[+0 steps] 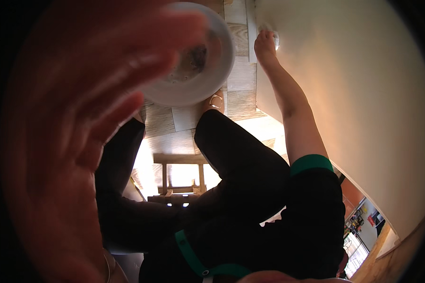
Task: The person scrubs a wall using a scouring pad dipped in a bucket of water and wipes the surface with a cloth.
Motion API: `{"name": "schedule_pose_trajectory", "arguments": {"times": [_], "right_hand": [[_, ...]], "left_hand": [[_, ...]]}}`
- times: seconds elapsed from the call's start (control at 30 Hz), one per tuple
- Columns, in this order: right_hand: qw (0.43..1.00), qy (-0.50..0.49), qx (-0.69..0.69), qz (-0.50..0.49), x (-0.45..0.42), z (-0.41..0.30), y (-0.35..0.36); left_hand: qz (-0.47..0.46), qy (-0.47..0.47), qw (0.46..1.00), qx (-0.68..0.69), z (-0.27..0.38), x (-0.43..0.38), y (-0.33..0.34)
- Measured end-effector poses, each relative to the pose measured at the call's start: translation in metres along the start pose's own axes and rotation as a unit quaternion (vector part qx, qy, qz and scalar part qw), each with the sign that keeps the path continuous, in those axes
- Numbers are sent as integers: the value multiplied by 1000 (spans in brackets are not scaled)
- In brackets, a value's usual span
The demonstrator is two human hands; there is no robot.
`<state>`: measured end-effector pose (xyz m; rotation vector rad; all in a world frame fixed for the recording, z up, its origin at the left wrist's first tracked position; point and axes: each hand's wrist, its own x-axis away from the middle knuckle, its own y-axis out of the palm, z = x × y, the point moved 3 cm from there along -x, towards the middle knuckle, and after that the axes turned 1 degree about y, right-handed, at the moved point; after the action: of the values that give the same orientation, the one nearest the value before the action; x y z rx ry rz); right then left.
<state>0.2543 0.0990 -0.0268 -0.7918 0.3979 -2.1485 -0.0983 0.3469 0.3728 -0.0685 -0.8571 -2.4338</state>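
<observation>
My left hand (74, 106) is raised very close to the camera, blurred, and fills the left side of the view. Its fingers are bent and spread, with nothing visible in them; the thumb cannot be made out. Out to the right, my right hand (265, 47) presses a whitish pad or cloth (277, 40) against the pale wall (350, 88). Most of that pad is covered by the fingers, and its kind is unclear. A round white basin (226, 53) is in front of my feet, holding what looks like murky water. My left fingers block part of it from sight.
Light wood-look tiles (241, 72) make up the floor. A white skirting strip (252, 32) runs by the wall near my right hand. Low wooden furniture with bars (179, 200) shows between my legs. Beyond the wall's lower edge, several small items (356, 221) are visible.
</observation>
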Motion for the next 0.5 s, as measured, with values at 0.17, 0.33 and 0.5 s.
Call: {"name": "schedule_pose_trajectory", "arguments": {"times": [0.17, 0.33, 0.5], "right_hand": [[998, -32, 31, 51, 81, -83, 19], [990, -113, -79, -43, 197, -159, 47], [864, 19, -304, -400, 276, -188, 66]], "left_hand": [[10, -29, 997, 76, 0, -5, 1], [-90, -93, 987, 93, 2, -7, -6], [-98, -87, 989, 75, 2, -2, -3]]}}
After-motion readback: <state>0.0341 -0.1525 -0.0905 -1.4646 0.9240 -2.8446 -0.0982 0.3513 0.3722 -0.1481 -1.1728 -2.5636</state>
